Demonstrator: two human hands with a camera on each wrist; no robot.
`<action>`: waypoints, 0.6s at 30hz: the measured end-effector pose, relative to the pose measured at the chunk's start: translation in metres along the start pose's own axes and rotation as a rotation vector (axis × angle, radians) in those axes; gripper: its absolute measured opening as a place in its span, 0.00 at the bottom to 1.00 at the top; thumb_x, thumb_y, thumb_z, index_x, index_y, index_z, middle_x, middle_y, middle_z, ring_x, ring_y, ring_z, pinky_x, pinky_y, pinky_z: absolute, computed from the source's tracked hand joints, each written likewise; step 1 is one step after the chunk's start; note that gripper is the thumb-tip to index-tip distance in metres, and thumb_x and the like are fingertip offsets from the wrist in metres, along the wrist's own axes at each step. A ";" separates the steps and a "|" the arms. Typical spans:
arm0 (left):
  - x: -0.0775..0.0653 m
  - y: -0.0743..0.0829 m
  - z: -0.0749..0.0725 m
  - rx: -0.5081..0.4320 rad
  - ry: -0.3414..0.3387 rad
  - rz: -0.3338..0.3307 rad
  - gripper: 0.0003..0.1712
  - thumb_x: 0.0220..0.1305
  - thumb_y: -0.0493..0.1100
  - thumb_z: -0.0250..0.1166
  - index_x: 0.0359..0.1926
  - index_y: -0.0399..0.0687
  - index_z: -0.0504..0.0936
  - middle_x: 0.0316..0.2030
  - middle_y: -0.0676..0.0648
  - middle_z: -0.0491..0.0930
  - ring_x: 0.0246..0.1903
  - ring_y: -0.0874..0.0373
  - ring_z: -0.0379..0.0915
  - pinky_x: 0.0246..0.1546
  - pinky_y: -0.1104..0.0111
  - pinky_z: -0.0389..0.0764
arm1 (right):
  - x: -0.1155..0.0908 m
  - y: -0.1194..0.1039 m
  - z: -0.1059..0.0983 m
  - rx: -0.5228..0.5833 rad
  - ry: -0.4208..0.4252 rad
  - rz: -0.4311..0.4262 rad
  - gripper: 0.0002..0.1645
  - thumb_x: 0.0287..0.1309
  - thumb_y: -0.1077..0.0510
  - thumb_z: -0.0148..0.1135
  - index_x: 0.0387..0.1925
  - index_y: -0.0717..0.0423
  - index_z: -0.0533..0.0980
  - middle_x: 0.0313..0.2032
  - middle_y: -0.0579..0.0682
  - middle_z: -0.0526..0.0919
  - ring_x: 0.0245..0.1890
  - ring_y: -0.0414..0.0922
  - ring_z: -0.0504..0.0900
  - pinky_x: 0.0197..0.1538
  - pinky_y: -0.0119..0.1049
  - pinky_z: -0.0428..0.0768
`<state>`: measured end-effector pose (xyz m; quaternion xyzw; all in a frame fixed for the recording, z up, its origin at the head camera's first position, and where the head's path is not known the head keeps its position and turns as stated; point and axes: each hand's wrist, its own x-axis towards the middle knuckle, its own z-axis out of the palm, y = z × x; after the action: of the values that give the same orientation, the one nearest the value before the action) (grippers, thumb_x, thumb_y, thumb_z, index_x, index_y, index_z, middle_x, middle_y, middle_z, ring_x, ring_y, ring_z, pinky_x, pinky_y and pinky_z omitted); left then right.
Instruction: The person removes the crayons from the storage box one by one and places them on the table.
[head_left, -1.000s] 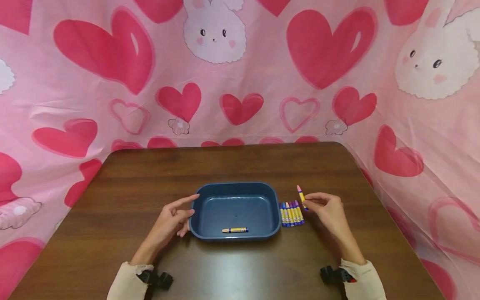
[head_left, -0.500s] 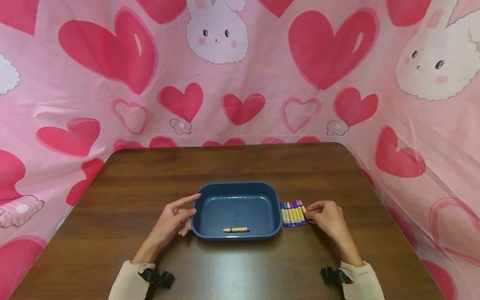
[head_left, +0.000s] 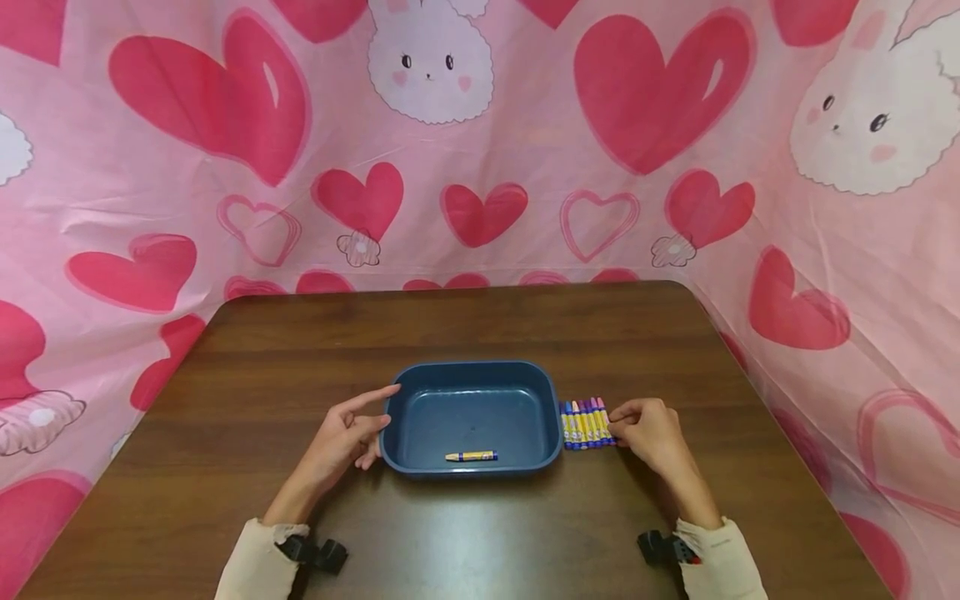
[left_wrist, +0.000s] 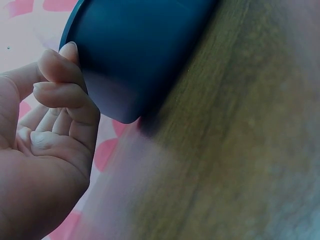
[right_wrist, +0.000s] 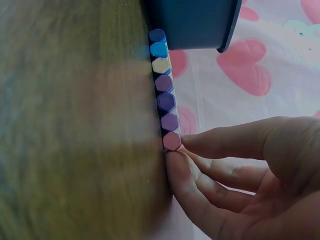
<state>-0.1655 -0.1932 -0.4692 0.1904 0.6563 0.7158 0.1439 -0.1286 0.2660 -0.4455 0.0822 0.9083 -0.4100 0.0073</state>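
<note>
A dark blue rectangular tray (head_left: 471, 421) stands on the wooden table, with a light-tipped yellow-wrapped crayon (head_left: 471, 457) lying near its front wall. At the tray's left end my left hand (head_left: 341, 437) touches the rim with a fairly straight index finger and thumb. A row of crayons (head_left: 583, 425) lies side by side close to the tray's right end. My right hand (head_left: 648, 433) pinches the pink crayon (right_wrist: 171, 141) at the row's right end between thumb and fingertip. That crayon lies against its purple neighbour (right_wrist: 170, 121), level with the others.
The brown table (head_left: 465, 542) reaches back to a pink cloth backdrop (head_left: 480, 158) with hearts and rabbits, which also hangs on both sides. Black wrist cameras, one of them the left camera (head_left: 315, 554), sit by the cream sleeves.
My right hand has lowered the pink crayon from above the row and brought it flush beside the others. The left hand and the tray have stayed in place.
</note>
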 end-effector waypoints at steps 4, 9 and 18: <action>0.000 0.000 0.001 0.002 0.005 -0.012 0.28 0.74 0.36 0.56 0.72 0.35 0.64 0.15 0.45 0.74 0.11 0.58 0.68 0.14 0.73 0.73 | 0.000 -0.001 0.000 -0.006 0.002 0.006 0.05 0.54 0.64 0.70 0.31 0.64 0.84 0.25 0.51 0.86 0.22 0.44 0.85 0.25 0.35 0.81; 0.000 0.001 0.002 -0.001 -0.001 -0.010 0.29 0.74 0.36 0.56 0.72 0.35 0.63 0.15 0.45 0.74 0.11 0.58 0.68 0.14 0.72 0.73 | -0.001 -0.002 -0.001 -0.012 0.009 0.017 0.06 0.53 0.63 0.71 0.31 0.64 0.84 0.24 0.50 0.86 0.21 0.44 0.85 0.25 0.35 0.80; 0.000 0.000 0.001 -0.006 0.001 -0.007 0.28 0.74 0.35 0.56 0.72 0.34 0.63 0.15 0.46 0.75 0.11 0.58 0.68 0.13 0.72 0.73 | -0.001 -0.001 -0.002 -0.026 0.013 0.024 0.07 0.55 0.61 0.70 0.31 0.63 0.84 0.23 0.49 0.85 0.22 0.44 0.85 0.25 0.35 0.79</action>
<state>-0.1646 -0.1924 -0.4686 0.1873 0.6550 0.7173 0.1464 -0.1276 0.2666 -0.4428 0.0957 0.9126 -0.3974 0.0075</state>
